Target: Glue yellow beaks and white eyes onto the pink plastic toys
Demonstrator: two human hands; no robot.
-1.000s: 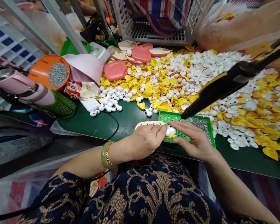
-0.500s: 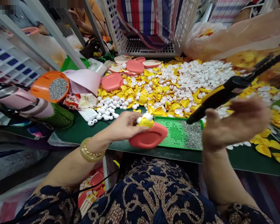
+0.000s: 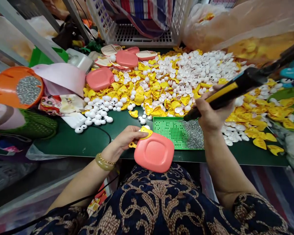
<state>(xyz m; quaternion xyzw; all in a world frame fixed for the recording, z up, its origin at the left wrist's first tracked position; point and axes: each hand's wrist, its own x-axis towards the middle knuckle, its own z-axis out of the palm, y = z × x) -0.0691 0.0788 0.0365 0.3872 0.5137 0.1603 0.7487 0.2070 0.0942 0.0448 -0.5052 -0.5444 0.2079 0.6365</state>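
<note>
My left hand pinches a flat coral-red plastic case at its upper left corner, where a yellow piece with white balls sits. The case hangs over the table's front edge, its broad face toward me. My right hand is wrapped round a black and yellow electric screwdriver, whose tip points down left over a green perforated tray. Small silvery screws fill the tray's right part. White eyeballs lie on the table behind my left hand.
Yellow and white parts spread across the table behind the tray. Coral cases lie at the back left. An orange bowl of screws stands far left, beside a pink sheet. A white crate stands behind.
My right hand has closed round the screwdriver, which it was beside with fingers apart. The coral case has turned its broad face up in my left hand. The view has shifted right.
</note>
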